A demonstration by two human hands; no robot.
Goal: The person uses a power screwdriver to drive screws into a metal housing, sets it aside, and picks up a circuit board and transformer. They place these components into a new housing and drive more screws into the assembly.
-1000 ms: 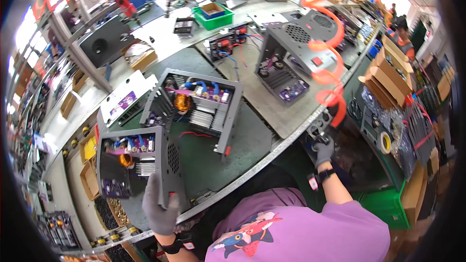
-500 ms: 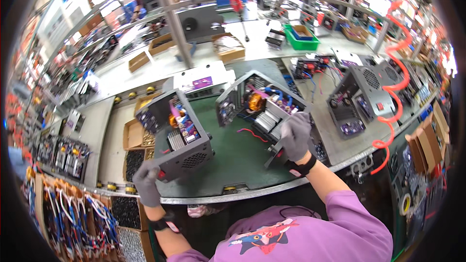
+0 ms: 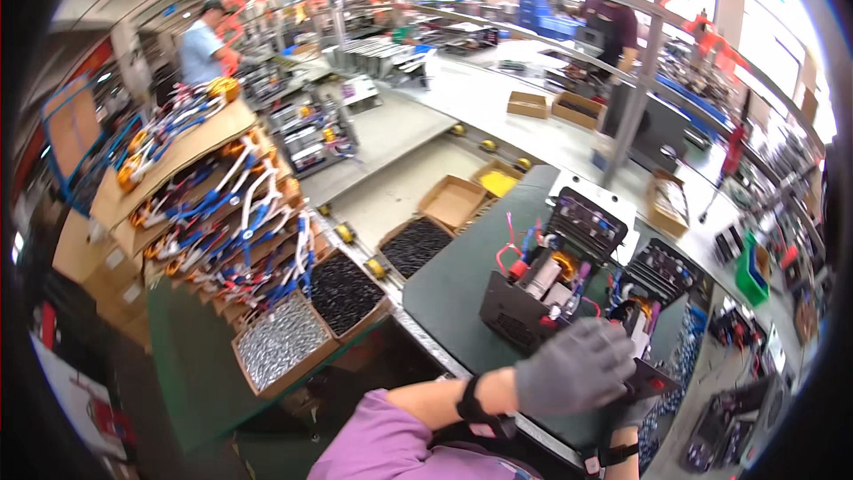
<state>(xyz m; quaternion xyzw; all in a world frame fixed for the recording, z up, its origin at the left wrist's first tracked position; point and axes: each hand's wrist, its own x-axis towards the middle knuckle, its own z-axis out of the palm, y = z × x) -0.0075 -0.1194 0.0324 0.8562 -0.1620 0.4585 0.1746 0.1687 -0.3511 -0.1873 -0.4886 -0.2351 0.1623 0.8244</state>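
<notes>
My left hand (image 3: pixel 573 364), in a grey glove and blurred by motion, reaches across from my purple sleeve and hovers over the near right corner of a black open metal chassis (image 3: pixel 520 302) filled with coloured wires and an orange coil. The chassis stands on a green mat (image 3: pixel 449 289). My right hand (image 3: pixel 633 413) is mostly hidden behind the left one; only its strapped wrist and some glove show beside a dark flat plate (image 3: pixel 653 380). A second open chassis (image 3: pixel 657 276) stands just behind.
Left of the mat sit cardboard boxes of silver screws (image 3: pixel 280 347) and black screws (image 3: pixel 342 289), with stacked wire harnesses (image 3: pixel 231 213) behind. An empty carton (image 3: pixel 453 200) and a metal post (image 3: pixel 635 107) lie farther back. Two people (image 3: pixel 200 44) work at distant benches.
The view has swung far to the left, bringing the screw boxes and harness stacks in. My left hand has left the chassis's front edge and now sits over its right corner, next to my right hand.
</notes>
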